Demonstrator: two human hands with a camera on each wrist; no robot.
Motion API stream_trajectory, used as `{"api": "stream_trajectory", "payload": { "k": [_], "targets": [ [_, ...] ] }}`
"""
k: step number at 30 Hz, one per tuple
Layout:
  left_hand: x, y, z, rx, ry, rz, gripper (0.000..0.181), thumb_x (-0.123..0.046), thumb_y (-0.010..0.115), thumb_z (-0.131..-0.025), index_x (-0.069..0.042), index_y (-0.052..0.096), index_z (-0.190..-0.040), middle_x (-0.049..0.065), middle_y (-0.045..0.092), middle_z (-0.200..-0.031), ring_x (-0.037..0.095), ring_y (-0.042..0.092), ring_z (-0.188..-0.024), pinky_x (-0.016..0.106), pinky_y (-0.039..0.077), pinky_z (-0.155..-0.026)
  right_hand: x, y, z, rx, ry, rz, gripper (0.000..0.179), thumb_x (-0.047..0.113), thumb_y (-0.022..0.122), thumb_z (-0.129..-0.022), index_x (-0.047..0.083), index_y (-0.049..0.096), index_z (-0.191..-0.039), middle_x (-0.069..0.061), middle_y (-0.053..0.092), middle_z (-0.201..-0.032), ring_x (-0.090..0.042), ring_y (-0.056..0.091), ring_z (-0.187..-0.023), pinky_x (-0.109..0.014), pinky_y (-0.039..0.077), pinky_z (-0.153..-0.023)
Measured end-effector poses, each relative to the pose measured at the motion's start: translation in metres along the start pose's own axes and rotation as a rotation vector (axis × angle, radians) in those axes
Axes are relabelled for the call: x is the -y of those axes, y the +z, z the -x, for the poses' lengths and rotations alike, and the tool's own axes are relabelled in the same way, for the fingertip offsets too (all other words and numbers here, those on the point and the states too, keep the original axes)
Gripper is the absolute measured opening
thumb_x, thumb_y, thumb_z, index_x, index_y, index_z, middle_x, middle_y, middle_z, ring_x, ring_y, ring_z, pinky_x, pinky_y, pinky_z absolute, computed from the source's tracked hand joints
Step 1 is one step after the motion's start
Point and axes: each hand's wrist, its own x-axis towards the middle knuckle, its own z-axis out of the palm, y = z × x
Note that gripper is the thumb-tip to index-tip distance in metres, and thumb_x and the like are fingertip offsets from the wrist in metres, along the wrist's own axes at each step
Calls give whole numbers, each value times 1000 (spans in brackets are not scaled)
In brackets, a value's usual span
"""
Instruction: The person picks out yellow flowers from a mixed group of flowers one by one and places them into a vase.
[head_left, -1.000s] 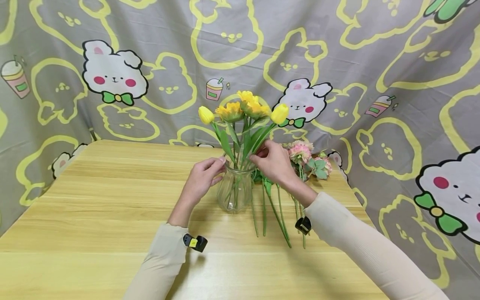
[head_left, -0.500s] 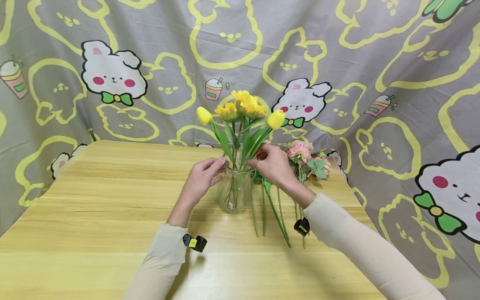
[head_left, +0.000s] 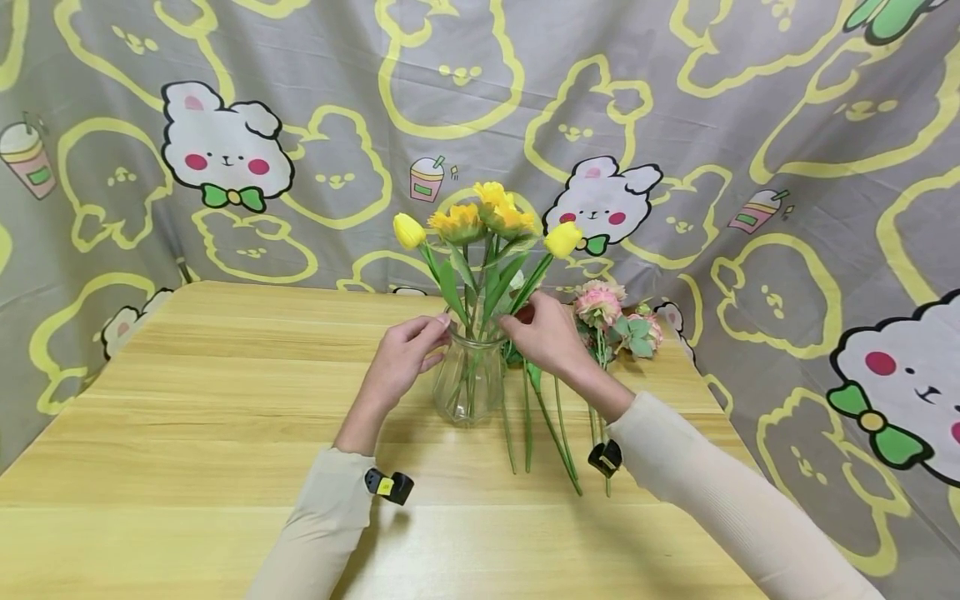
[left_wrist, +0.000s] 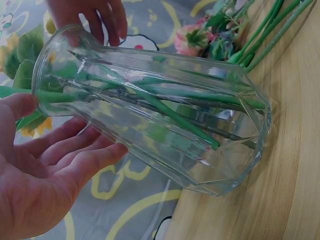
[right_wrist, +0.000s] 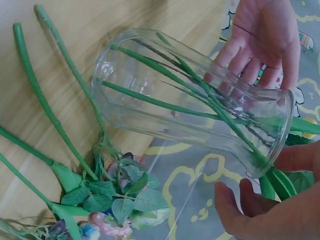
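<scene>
A clear glass vase (head_left: 467, 390) stands upright on the table, holding yellow sunflower-like blooms (head_left: 459, 223) and yellow tulips. My left hand (head_left: 401, 354) is at the vase's left side, thumb tip by the rim, fingers loosely extended along the neck in the left wrist view. Over the right of the mouth, my right hand (head_left: 551, 337) pinches the leafy stem of the right tulip (head_left: 562, 240), whose bloom leans outward. Another tulip (head_left: 408, 231) leans left. Crossing green stems (right_wrist: 165, 102) show through the glass in the right wrist view. My right fingertips are partly hidden in the head view.
Right of the vase lie pink flowers (head_left: 600, 304) with grey-green leaves (head_left: 637, 337). Several loose green stems (head_left: 555, 433) point toward the table's front. A patterned grey curtain (head_left: 337, 75) hangs behind the wooden table (head_left: 187, 433).
The right tulip tipped slightly left, then swung back out to the right with my right hand. A white bloom now shows behind the leaves. My left hand and the vase have stayed put.
</scene>
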Motion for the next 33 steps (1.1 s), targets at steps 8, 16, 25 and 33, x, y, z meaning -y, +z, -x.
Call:
{"api": "stream_trajectory", "payload": {
  "k": [8, 16, 25, 33],
  "targets": [
    [1, 0, -1, 0, 5, -3, 53, -42, 55, -104, 6, 63, -127, 23, 62, -133, 32, 59, -131, 40, 54, -105, -4, -2, 4, 75, 43, -12, 44, 41, 58, -102, 2, 58, -122, -18, 69, -117, -32, 68, -101, -43, 58, -82],
    [2, 0, -1, -3, 8, -4, 53, -43, 56, -104, 5, 64, -126, 22, 62, -132, 32, 59, -131, 41, 55, -104, -9, 2, 13, 149, 50, -134, 64, 53, 55, -102, 4, 48, -143, -20, 60, -140, -35, 59, -129, -52, 52, -105],
    [2, -1, 0, -11, 11, -27, 53, -44, 56, -104, 3, 64, -126, 20, 63, -130, 30, 60, -129, 38, 56, -102, -19, 18, 19, 252, 49, -195, 67, 61, 60, -96, 9, 56, -138, -12, 64, -132, -30, 62, -121, -51, 54, -99],
    [2, -1, 0, -9, 9, -25, 53, -44, 56, -104, 3, 64, -126, 21, 62, -130, 31, 60, -130, 41, 56, -102, -33, 33, 23, 185, 49, -264, 65, 40, 74, -93, 8, 52, -144, -17, 58, -142, -36, 58, -128, -51, 54, -103]
  ]
}}
